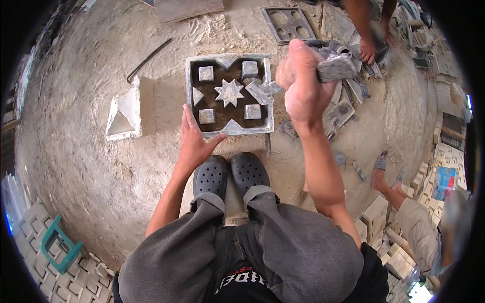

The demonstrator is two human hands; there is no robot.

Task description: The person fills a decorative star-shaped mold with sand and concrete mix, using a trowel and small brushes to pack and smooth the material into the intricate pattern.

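A square grey metal mould (231,130) lies on the dusty ground before my feet. Inside it are a star-shaped block (229,93), several square blocks and pointed pieces along the walls, with brown dusty material between them. My left hand (194,144) rests against the mould's near left corner, fingers spread along its left side and thumb on the near edge. Above its right side, my right hand (306,86) is closed round a hand tool (338,68). The tool has a thick grey end right of my fist and a flat, blade-like end towards the mould; its exact kind is unclear.
Left stands a pale, hollow angular block (124,113) beside a bent metal rod (148,60). A plate with round holes (289,25) lies far right. Another person's hand (368,51) is by a scrap heap; someone else's legs (404,202) are at right. Stacked pale blocks (76,275) stand lower left.
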